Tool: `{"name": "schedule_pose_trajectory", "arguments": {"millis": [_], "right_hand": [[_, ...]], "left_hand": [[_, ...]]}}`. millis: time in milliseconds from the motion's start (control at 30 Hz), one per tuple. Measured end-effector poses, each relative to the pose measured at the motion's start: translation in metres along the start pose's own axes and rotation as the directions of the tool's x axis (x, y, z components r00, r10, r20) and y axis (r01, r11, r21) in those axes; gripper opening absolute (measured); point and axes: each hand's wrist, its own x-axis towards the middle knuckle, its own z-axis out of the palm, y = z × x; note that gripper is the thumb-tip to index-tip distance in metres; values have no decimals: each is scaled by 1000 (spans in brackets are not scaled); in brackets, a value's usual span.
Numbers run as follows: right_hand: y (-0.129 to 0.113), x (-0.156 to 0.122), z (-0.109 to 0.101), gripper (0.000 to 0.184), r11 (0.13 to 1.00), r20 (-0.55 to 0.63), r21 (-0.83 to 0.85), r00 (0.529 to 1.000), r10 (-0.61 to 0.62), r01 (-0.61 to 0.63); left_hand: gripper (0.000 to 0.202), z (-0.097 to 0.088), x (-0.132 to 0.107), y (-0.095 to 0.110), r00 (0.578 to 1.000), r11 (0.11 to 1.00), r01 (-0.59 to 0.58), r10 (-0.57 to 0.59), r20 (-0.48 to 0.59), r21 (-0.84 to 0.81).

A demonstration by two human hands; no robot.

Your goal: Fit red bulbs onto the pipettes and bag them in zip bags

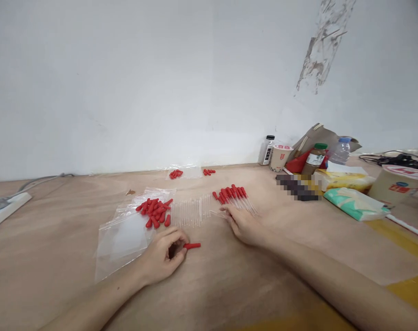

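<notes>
My left hand [164, 257] rests on the wooden table [229, 285] with its fingers curled, pinching a red rubber bulb [192, 246] that pokes out to the right. My right hand [242, 224] lies palm down with fingertips on a clear glass tube at the edge of a row of bare clear tubes [191, 211]. Just beyond that hand lies a bunch of finished droppers with red bulbs [234, 194]. A pile of loose red bulbs [155, 212] sits on clear plastic bags [126, 234] to the left of the tubes.
Two small heaps of red bulbs [176, 174] lie near the wall. At the right stand bottles [267, 150], a paper cup [280, 157], tissue packs [355, 203] and a paper bowl [400, 184]. A power strip [5, 208] lies at the far left.
</notes>
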Motion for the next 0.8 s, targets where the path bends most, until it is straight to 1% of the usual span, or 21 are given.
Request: {"name": "schedule_pose_trajectory", "arguments": {"millis": [100, 200, 300, 400, 500, 600, 700, 800], "right_hand": [[1, -10, 7, 29, 997, -56, 5, 996, -75, 75], [-4, -13, 12, 26, 994, -76, 16, 991, -111, 112], [-12, -15, 16, 22, 992, -63, 16, 991, -121, 122], [-21, -18, 18, 20, 991, -42, 13, 990, -134, 134], [-26, -19, 20, 18, 986, -37, 20, 986, -165, 166], [-29, -19, 20, 18, 984, -36, 26, 984, -174, 175], [-30, -19, 20, 18, 984, -25, 36, 985, -174, 174], [-31, -18, 21, 18, 983, -19, 59, 985, -171, 172]], "left_hand": [[16, 6, 2, 2, 1000, 1000, 28, -28, -5, 3], [18, 12, 5, 3, 1000, 1000, 5, -5, 0, -30], [22, 16, 6, 4, 999, 998, -6, 2, -46, -69], [20, 18, 6, 7, 996, 994, 20, -29, -89, -106], [16, 18, 6, 9, 992, 988, 79, -92, -91, -132], [17, 18, 5, 10, 989, 980, 108, -123, -84, -166], [17, 20, 4, 9, 988, 976, 110, -127, -85, -186], [19, 21, 3, 5, 990, 978, 82, -102, -96, -192]]}}
